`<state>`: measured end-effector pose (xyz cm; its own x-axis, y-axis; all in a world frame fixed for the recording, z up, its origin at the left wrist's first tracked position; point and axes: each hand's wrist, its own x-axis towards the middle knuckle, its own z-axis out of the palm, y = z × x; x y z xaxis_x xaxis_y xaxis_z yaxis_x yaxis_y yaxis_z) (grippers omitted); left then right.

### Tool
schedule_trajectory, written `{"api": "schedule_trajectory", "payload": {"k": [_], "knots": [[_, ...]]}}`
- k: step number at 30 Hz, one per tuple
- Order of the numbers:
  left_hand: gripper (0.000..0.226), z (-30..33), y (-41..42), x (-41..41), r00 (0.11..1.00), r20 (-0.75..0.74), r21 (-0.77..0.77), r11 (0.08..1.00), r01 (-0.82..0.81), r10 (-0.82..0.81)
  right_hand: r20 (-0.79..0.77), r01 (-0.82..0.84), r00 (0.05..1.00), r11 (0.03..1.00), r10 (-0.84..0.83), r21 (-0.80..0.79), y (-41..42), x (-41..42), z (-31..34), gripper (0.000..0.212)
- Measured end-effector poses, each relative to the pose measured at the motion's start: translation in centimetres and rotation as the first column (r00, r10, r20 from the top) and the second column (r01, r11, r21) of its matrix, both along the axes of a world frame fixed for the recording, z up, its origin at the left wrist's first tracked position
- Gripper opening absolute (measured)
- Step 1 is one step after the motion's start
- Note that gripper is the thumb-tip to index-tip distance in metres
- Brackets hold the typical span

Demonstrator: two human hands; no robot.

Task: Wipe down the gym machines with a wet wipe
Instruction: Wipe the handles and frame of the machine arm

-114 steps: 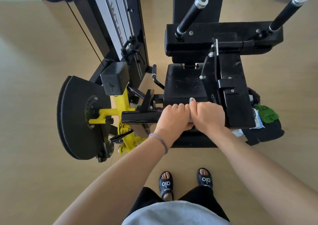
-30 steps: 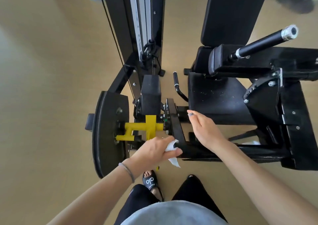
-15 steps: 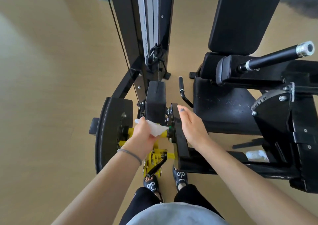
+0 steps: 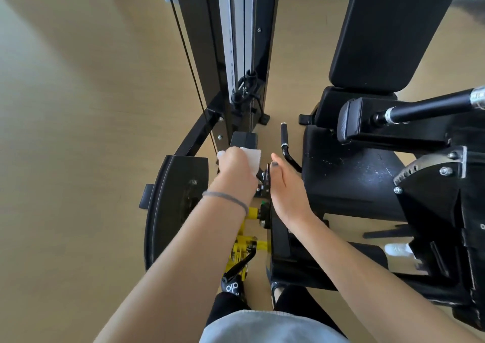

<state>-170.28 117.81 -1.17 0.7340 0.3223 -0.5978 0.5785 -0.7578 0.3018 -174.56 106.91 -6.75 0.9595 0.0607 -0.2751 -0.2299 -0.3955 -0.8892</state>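
Observation:
A black gym machine fills the view, with a seat (image 4: 349, 174), a backrest (image 4: 393, 27) and a weight tower (image 4: 236, 40). My left hand (image 4: 236, 174) is shut on a white wet wipe (image 4: 252, 158) and presses it on the black block (image 4: 244, 140) beside the round black cam plate (image 4: 173, 211). My right hand (image 4: 286, 185) lies flat with fingers straight against the upright black bar (image 4: 267, 177) of the lever arm. Yellow adjuster parts (image 4: 244, 248) show under my left forearm.
A short black handle (image 4: 286, 145) sticks up left of the seat. A padded arm with a chrome-tipped grip (image 4: 430, 109) reaches across at the right. Cables run down the tower. Wooden floor (image 4: 78, 132) lies open at the left. My sandalled feet (image 4: 233, 287) stand close to the frame.
My left hand has carried the wipe from the lower frame bar up over the yellow adjuster onto the black block. My right hand has slid up along the lever arm bar.

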Motion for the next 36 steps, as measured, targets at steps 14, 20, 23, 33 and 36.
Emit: {"api": "schedule_trajectory", "payload": {"k": [14,20,23,33,36], "knots": [[0.065,-8.1,3.3,-3.7,0.662,0.234,0.475,0.678,0.561,-0.712,-0.055,0.066,0.997,0.994,-0.061,0.084,-0.4,2.6,-0.5,0.047],[0.069,-8.7,3.7,2.2,0.732,0.154,0.254,0.742,0.620,-0.664,-0.140,0.291,0.952,0.946,-0.272,0.140,-2.9,5.5,-1.2,0.052],[0.072,-9.8,3.7,5.3,0.707,0.071,0.164,0.707,0.688,-0.704,-0.224,0.370,0.919,0.907,-0.325,0.201,-3.9,8.2,-1.6,0.051],[0.060,-8.8,4.7,5.8,0.523,-0.069,0.268,0.489,0.830,-0.850,-0.558,0.302,0.828,0.882,-0.055,0.362,4.2,8.9,-2.9,0.057],[0.058,-6.9,5.7,2.4,0.532,-0.086,0.284,0.491,0.824,-0.842,-0.699,0.377,0.714,0.822,0.036,0.427,4.5,8.7,-3.5,0.073]]}}
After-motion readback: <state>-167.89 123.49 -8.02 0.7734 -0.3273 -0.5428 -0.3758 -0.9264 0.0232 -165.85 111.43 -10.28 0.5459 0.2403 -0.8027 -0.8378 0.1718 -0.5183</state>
